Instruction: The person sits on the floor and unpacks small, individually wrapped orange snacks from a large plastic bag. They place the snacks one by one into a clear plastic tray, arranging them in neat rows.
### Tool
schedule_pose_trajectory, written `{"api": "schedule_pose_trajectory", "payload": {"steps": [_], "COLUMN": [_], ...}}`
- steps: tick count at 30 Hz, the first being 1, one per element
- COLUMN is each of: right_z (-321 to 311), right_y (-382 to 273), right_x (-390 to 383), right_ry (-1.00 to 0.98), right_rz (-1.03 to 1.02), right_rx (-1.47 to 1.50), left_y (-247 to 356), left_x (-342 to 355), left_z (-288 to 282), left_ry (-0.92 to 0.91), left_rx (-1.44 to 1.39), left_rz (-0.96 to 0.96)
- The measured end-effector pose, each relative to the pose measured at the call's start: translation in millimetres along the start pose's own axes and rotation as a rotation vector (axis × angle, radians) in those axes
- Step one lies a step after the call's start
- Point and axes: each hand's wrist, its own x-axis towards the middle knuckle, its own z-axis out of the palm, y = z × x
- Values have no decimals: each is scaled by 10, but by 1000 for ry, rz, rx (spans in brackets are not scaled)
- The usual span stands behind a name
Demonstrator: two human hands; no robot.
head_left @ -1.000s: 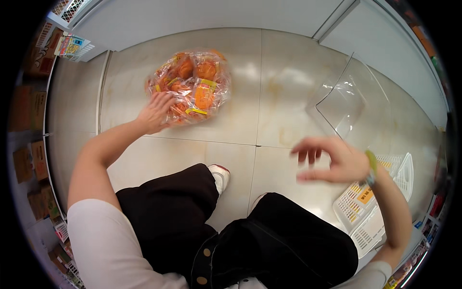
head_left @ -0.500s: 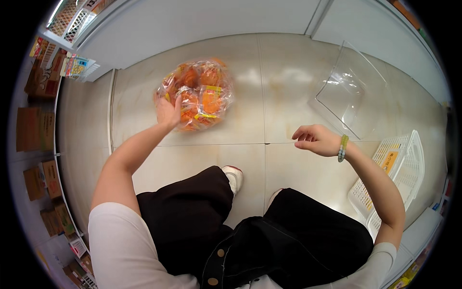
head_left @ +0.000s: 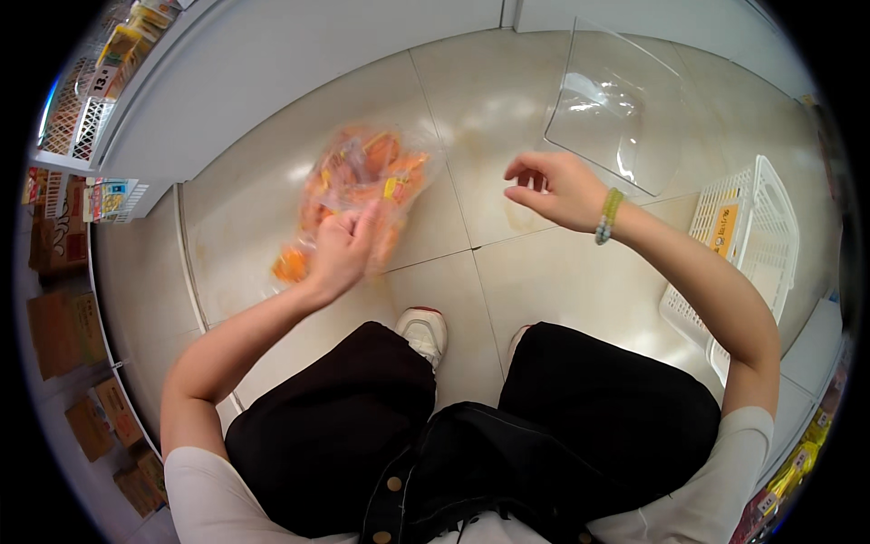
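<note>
A clear bag of orange packets (head_left: pixel 358 195) is grasped above the tiled floor (head_left: pixel 471 109) by the left hand (head_left: pixel 340 254), while the right hand (head_left: pixel 553 186) is held empty, fingers loosely curled, beside a clear plastic tray (head_left: pixel 616 109).

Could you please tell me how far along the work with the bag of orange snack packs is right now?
Done: the bag of orange snack packs is gripped in the left hand over the floor tiles. In hand: the bag looks blurred; the right hand is empty, fingers curled. Left: the clear plastic bin and white basket hold none of the packs.
</note>
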Motion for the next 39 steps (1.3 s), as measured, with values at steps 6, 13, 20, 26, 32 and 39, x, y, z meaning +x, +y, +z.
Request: {"api": "schedule_pose_trajectory", "payload": {"steps": [6,13,20,26,32,39], "right_z": [331,503,399,891,963,694], "right_y": [-261,-151,-289,-271,-143,560], "right_x": [-223,-516,-541,-278,5,49], "right_ry": [107,-83,-514,156,298,227], "right_rz": [-448,-506,-14,-456,-446,-505], "right_rx": [-125,-155,249,85,7,-284], "left_y": [619,887,688,704,747,718], "left_x": [-466,-567,-563,-628,-586,-602], "left_z": [295,466,264,245,295,389], "left_ry": [-474,-678,-616,-493,-545,-617], "left_rx": [-99,-283,64,-72,65,-20], "left_rz": [-71,-131,-2,-105,-8,-46]}}
